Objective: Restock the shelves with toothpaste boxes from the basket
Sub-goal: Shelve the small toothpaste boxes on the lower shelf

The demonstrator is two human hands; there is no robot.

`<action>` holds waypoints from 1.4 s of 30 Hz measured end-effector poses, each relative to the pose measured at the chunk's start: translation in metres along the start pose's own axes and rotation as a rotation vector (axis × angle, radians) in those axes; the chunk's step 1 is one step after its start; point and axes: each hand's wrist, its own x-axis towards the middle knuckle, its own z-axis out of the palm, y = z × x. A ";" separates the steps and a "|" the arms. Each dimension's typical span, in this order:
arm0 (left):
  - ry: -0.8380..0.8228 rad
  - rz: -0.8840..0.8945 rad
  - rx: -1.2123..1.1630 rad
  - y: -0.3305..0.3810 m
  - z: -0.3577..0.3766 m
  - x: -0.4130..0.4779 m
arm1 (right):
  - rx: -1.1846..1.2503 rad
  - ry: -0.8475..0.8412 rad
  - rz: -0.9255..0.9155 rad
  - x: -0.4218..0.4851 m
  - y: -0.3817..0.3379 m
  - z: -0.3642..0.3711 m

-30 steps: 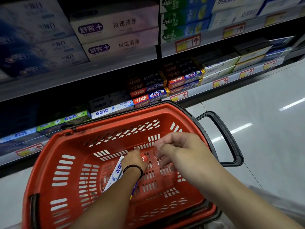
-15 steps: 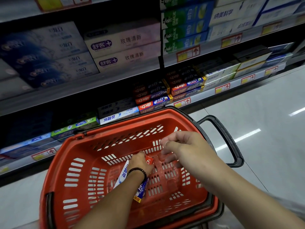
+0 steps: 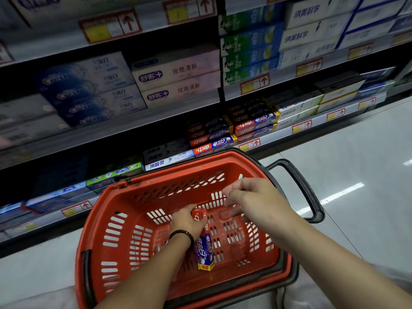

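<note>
A red plastic basket point(image 3: 95, 219) sits low in front of me, below the shelves. My left hand point(image 3: 186, 221) reaches down into it and grips a red and blue toothpaste box point(image 3: 205, 248), which points back towards me along my wrist. My right hand point(image 3: 252, 201) hovers over the basket's right side with loosely curled fingers, holding nothing. Matching red and blue boxes point(image 3: 211, 143) are stacked on the bottom shelf just behind the basket's far rim.
Shelves of toothpaste boxes fill the upper view: white and purple boxes point(image 3: 176, 79), blue boxes point(image 3: 89, 92), green ones point(image 3: 249, 52). The basket's black handle point(image 3: 307, 190) sticks out to the right. Pale glossy floor point(image 3: 356, 175) lies on the right.
My left hand has lifted and turned the red and blue box so more of it shows. The white box seen beside my wrist earlier is hidden. The view has tilted upward.
</note>
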 end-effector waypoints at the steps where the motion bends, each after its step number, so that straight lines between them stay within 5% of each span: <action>1: 0.005 0.001 -0.019 0.000 -0.004 -0.003 | 0.001 -0.005 0.000 -0.001 0.000 0.001; 16: 0.128 -0.195 -0.342 0.002 -0.078 -0.025 | -0.054 -0.023 -0.017 -0.009 0.007 0.005; 21: 0.058 -0.247 -0.525 0.012 -0.110 -0.039 | -0.087 -0.028 -0.028 -0.009 0.010 0.010; 42: 0.040 -0.185 -0.991 0.059 -0.227 -0.099 | 0.033 -0.023 -0.113 -0.023 -0.013 0.014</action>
